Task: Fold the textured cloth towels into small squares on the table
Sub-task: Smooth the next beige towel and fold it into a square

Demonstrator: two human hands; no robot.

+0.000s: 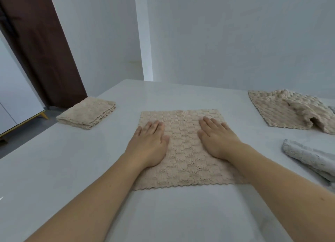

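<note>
Plain home room, white walls [235, 38], dark wooden door [41, 47], white table [72, 169], cabinet [16, 100]

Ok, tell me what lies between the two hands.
Head view: only a bare strip of the beige towel lies between the left hand and right hand.

Nubby cloth on a smooth, faintly glossy tabletop

The beige towel [183, 151] spread flat is soft cloth with a raised, bumpy block weave and a scalloped edge; the folded beige towel [87, 112] and the rumpled beige towels [282, 111] show the same rough, matt pile. The grey towel [308, 158] looks fluffier and finer. The white tabletop [54, 169] is smooth with a soft sheen. The walls [235, 33] are matt white; the door [41, 42] is dark brown.
</note>
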